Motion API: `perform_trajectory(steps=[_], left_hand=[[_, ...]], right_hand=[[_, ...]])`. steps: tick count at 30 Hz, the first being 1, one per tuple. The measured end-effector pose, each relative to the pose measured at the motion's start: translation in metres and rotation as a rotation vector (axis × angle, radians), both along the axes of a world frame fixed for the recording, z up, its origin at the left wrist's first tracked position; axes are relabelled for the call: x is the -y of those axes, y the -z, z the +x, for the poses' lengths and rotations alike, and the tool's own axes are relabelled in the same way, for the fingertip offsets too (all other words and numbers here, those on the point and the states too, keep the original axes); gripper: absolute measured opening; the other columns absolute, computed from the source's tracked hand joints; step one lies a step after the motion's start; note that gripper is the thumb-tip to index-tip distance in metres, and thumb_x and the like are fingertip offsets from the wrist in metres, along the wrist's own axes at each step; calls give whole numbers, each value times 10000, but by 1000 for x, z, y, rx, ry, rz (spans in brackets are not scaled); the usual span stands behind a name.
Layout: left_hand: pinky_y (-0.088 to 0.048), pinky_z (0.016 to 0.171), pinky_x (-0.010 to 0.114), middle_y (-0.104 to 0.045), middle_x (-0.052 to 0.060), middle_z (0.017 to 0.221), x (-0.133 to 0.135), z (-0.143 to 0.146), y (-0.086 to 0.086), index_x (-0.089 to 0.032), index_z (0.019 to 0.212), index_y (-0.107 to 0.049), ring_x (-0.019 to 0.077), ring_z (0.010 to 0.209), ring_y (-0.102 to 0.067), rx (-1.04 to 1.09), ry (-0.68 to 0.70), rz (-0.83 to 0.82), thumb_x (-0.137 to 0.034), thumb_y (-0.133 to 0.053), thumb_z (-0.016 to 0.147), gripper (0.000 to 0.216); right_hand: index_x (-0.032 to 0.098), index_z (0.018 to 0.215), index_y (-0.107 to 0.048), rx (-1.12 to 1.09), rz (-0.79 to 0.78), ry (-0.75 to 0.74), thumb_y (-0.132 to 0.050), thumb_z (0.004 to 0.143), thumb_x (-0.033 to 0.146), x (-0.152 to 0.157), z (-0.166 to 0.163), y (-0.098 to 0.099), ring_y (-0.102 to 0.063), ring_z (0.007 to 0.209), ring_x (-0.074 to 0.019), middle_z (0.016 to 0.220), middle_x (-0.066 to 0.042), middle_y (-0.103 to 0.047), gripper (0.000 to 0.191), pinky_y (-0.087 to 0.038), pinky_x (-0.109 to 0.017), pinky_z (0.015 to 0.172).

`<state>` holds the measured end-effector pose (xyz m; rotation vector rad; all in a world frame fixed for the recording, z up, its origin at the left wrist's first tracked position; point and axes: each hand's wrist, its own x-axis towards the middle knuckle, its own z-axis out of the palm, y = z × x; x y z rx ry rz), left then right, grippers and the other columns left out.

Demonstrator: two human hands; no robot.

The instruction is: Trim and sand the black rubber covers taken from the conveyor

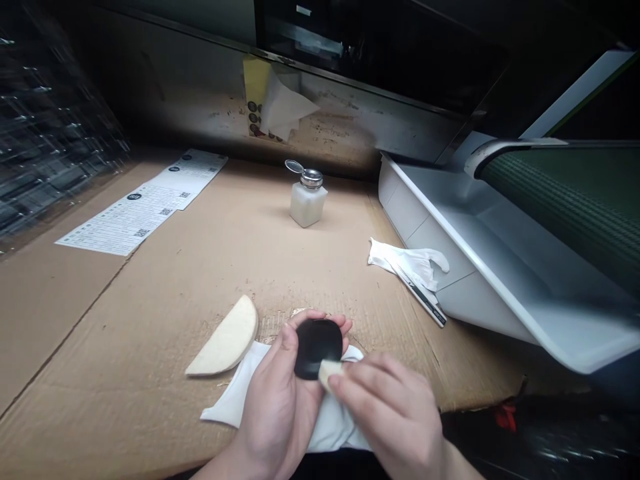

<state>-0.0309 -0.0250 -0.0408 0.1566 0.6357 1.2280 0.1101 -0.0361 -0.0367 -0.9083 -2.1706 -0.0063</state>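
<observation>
A glossy black rounded disc (316, 348) rests in my left hand (280, 380), whose fingers curl round it. My right hand (393, 407) pinches a small cream-coloured pad (330, 373) and holds it against the lower right edge of the disc. Under both hands lies a white cloth (230, 393), partly covered by them. To the left of my left hand sits a thick cream half-round felt pad (225, 340), flat on the cardboard. What the disc is made for I cannot tell.
Cardboard (165, 320) covers the worktop. A square pump bottle (307, 203) with its lid up stands at the back. Printed label sheets (145, 207) lie left. At right are a white glove (405, 260), a pen-like tool (423, 300) and a grey-white bin (450, 280).
</observation>
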Motion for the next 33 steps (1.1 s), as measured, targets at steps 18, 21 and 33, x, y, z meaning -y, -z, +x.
perform_trajectory(steps=[18,21,33], left_hand=[[-372,988,439,-637,145,1083,-1,1,-1,-135,987,-593,296,1131,-521,7,-18,9,-359,-421,883,301],[-371,984,435,-644,121,1052,-2,1,-1,-150,975,-600,281,1123,-521,12,23,37,-361,-411,886,297],[-374,973,420,-650,123,1025,-2,1,0,-143,958,-598,277,1101,-537,4,-10,16,-369,-413,884,301]], right_hand=[[164,1044,-610,-44,-68,76,-596,746,6,-10,22,-15,-563,782,-137,865,-51,-644,338,-491,-266,666],[154,1055,-602,60,-19,65,-603,758,45,-12,7,-14,-557,776,-148,859,-45,-659,316,-486,-266,640],[130,1007,-635,27,-40,93,-574,770,52,6,2,-3,-574,708,-133,827,-61,-665,257,-488,-256,583]])
